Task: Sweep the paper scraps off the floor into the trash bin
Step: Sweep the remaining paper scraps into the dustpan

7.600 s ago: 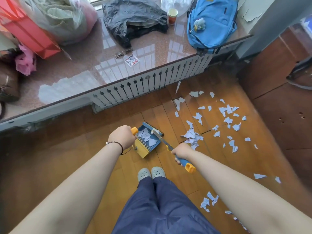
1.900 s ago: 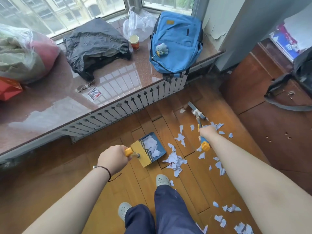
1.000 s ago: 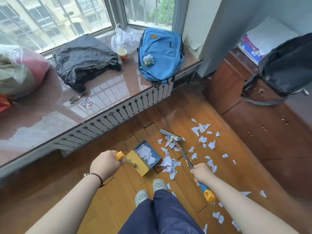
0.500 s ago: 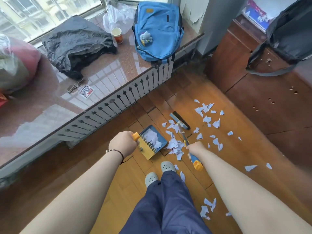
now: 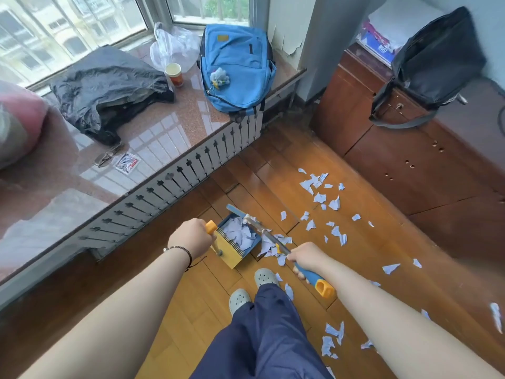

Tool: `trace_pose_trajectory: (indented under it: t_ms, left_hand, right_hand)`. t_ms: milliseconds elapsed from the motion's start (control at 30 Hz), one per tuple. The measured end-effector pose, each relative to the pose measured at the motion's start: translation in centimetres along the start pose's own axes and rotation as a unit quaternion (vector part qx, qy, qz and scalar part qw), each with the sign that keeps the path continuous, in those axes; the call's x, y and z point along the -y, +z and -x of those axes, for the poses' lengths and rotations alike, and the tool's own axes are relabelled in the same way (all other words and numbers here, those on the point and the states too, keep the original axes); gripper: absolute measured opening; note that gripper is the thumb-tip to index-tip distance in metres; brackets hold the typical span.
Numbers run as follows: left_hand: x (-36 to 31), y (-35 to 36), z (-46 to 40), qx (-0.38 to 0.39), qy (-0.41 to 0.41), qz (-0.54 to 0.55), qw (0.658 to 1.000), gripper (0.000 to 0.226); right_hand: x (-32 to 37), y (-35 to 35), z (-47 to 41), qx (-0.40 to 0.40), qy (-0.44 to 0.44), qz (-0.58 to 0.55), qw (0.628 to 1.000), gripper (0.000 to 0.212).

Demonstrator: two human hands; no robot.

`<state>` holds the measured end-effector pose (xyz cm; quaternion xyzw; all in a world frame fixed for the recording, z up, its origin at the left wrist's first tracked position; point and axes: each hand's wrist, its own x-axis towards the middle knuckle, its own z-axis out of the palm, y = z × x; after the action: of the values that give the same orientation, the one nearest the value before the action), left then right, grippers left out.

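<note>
- Left hand (image 5: 188, 237), just left of frame centre, wrapped round the orange-tipped handle of the dustpan (image 5: 237, 242); pan resting on the wooden floor (image 5: 262, 176) with its blue mouth facing the upper right.
- Right hand (image 5: 306, 258), right of centre, gripping the blue-and-orange handle of the broom (image 5: 273, 240); shaft running up-left, head lying across the far lip of the pan.
- Pan already loaded with a mound of pale paper; a small heap (image 5: 273, 248) lying right at its right edge, touching the shaft.
- Loose paper scraps (image 5: 319, 199) scattered further up and right; more along the lower right of the frame, near the shoes (image 5: 263, 277).
- No trash bin anywhere in view.
- Task judged well short of done: much paper on the floor, nothing tipped out.
- Risk: mound riding high, so a hard pull of the head could flick pieces over the low side wall.
- Risk: heap sitting beside the mouth, not before it; likely to slide past the pan's edge unless turned.
- Risk: tilting or lifting the pan carelessly could spill the light load.
- Risk: stepping on scraps by the feet and dragging them about.
</note>
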<state>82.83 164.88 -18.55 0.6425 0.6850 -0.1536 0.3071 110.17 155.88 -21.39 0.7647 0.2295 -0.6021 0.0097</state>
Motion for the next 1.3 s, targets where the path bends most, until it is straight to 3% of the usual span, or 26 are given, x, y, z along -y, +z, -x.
trace_pose_trajectory:
  t_ms: [300,400,600,767,1000,1300]
  left_hand:
    - [2.5,0.0,1.3,0.009,0.038,-0.065,0.997,0.022]
    - [2.4,0.4,1.5,0.02,0.049,-0.096,0.994,0.02]
    - [2.1,1.2,1.3,0.021,0.062,-0.102,0.993,0.019]
    - [1.9,1.0,0.7,0.017,0.063,-0.102,0.993,0.02]
    - [2.2,0.7,0.7,0.018,0.063,-0.105,0.992,0.02]
    - [3.3,1.0,1.6,0.019,0.057,-0.103,0.993,0.021]
  right_hand:
    - [1.0,-2.2,-2.8,-0.09,0.017,-0.046,0.995,0.022]
    - [0.0,-2.0,-5.6,-0.097,0.034,-0.04,0.994,0.029]
    - [-1.9,1.4,-5.8,-0.043,0.079,-0.04,0.995,0.029]
    - [-1.2,3.4,-1.5,0.026,0.081,-0.107,0.991,0.009]
    - [-0.2,0.1,1.6,0.043,0.049,-0.11,0.992,0.016]
    - [0.2,1.2,-1.6,-0.042,0.018,-0.044,0.998,0.034]
